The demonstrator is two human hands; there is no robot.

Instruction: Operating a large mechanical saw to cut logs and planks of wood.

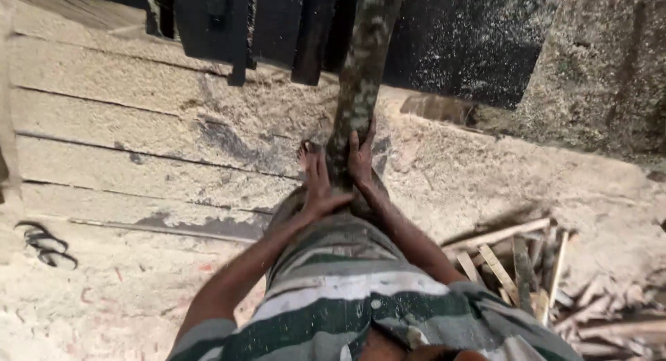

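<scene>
A long, rough log [361, 70] with mottled grey-green bark runs from my lap away toward the dark machinery at the top. My left hand [320, 187] presses against the log's near end from the left, fingers wrapped on the bark. My right hand [361, 160] grips the same end from the right, fingers pointing up along it. Both arms reach forward over my striped cloth [333, 291]. A bare foot [305, 153] shows just left of the log.
Sawdust covers wide wooden planks [139, 125] on the left. A pair of dark sandals [45, 244] lies at the far left. A heap of thin wood offcuts [541, 271] sits at the lower right. A dusty wall [596, 63] rises at the upper right.
</scene>
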